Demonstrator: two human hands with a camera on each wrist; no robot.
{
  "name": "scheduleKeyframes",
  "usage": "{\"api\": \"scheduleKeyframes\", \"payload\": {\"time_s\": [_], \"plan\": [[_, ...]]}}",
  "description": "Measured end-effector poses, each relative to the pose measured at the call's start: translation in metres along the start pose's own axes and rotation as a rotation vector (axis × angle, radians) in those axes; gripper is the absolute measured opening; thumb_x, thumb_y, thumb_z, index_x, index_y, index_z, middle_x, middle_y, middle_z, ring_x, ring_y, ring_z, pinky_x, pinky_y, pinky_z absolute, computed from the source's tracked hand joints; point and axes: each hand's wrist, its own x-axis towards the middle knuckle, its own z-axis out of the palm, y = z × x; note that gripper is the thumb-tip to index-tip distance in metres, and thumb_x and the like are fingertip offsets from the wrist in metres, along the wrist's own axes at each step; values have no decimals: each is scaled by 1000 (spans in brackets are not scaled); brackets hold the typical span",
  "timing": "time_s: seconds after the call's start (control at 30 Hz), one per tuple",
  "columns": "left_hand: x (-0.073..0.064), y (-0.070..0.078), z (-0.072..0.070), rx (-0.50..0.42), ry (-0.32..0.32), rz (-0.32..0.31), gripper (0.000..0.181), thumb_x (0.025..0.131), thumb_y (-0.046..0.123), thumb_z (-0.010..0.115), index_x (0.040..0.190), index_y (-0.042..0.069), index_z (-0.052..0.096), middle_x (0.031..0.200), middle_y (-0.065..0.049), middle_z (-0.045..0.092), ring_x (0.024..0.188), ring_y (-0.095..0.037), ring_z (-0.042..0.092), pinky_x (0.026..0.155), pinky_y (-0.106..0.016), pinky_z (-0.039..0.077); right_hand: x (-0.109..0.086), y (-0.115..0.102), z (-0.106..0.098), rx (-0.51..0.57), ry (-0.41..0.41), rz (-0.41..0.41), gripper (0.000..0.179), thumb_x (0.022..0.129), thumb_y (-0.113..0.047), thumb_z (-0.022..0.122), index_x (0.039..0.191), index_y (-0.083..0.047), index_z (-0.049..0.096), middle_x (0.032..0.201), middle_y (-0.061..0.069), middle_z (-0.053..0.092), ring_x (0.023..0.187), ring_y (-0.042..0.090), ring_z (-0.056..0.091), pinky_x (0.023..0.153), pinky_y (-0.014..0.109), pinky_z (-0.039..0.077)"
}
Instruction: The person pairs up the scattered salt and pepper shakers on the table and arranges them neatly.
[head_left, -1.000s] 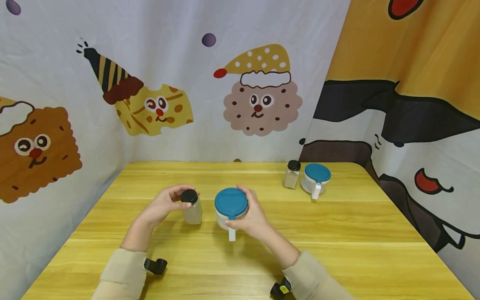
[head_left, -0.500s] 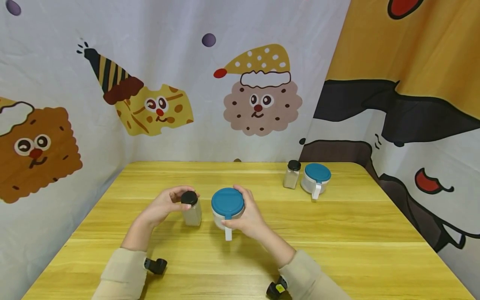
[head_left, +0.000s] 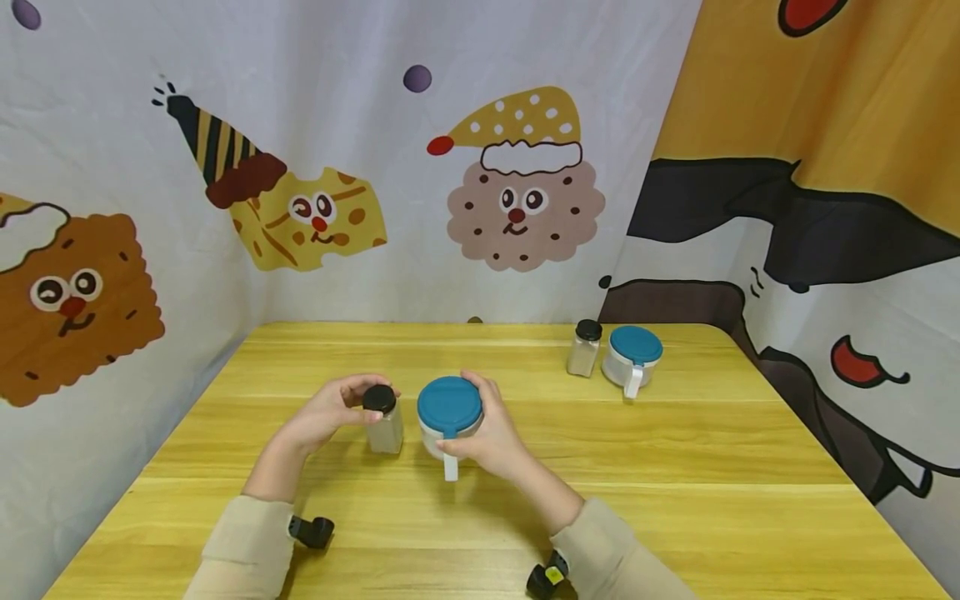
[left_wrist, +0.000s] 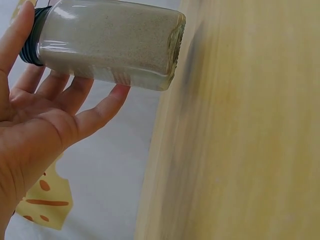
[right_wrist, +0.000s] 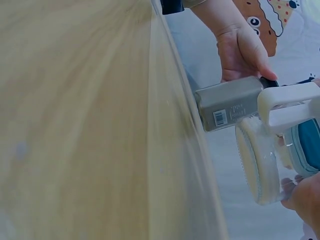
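My left hand grips a clear spice jar near its black lid, thumb in front and fingers behind. The jar is full of pale greyish powder, stands upright, and its base is close over the table in the left wrist view. Just to its right, my right hand grips a round seasoning pot by its side, thumb near the white handle. The pot has a blue lid and clear walls. In the right wrist view, a barcode label shows on the spice jar, beside the pot.
At the back right of the wooden table stand a second black-lidded spice jar and a second blue-lidded pot, side by side. Behind the table hangs a curtain with cartoon prints. Each sleeve carries a small black wrist camera.
My right hand has carried the blue-lidded pot a little left, narrowing the gap to the spice jar. The left hand has lowered its jar very slightly. The back pair has not moved.
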Motion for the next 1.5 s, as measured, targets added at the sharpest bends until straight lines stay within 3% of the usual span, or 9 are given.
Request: {"api": "scheduleKeyframes", "payload": {"time_s": [0.07, 0.3, 0.57, 0.93, 1.2, 1.5], "plan": [[0, -1, 0, 1, 0, -3, 48, 84, 3, 72, 127, -8, 52, 123, -21, 60, 107, -26, 55, 86, -34, 48, -2, -8, 0, -2, -2, -7, 91, 68, 0, 82, 144, 2, 32, 132, 22, 38, 120, 40, 45, 98, 55, 37], [0, -2, 0, 12, 4, -7, 46, 83, 3, 73, 124, -7, 54, 121, -18, 62, 106, -27, 55, 84, -34, 48, 7, 33, 7, 0, 14, -7, 97, 66, -5, 86, 146, -9, 32, 136, 16, 37, 122, 35, 43, 99, 53, 37], [0, -2, 0, 21, 5, -26, 46, 83, 3, 73, 124, -7, 54, 121, -18, 61, 106, -28, 54, 85, -36, 46, 6, 42, 11, 5, 20, -33, 97, 65, -13, 87, 146, -12, 33, 135, 12, 38, 121, 33, 45, 98, 53, 38], [-1, -4, -1, 27, 6, -24, 45, 83, 0, 72, 123, -7, 53, 120, -22, 60, 103, -26, 55, 85, -34, 46, 7, 42, 16, 5, 11, 2, 97, 66, -8, 87, 146, -12, 33, 134, 13, 38, 121, 33, 45, 99, 52, 37], [0, -6, -2, 37, -1, -21, 43, 83, 1, 73, 121, -6, 54, 120, -21, 60, 103, -27, 54, 87, -37, 43, 0, 12, 14, 26, 2, 9, 93, 67, -1, 83, 144, 1, 31, 133, 22, 38, 121, 40, 44, 98, 55, 37], [0, -4, -1, 40, 4, -53, 46, 82, 7, 76, 122, -3, 55, 122, -19, 59, 107, -28, 54, 89, -38, 43, -1, 9, 15, 13, -1, 26, 92, 68, -2, 83, 144, 1, 31, 134, 23, 37, 121, 40, 43, 99, 54, 36]]}}
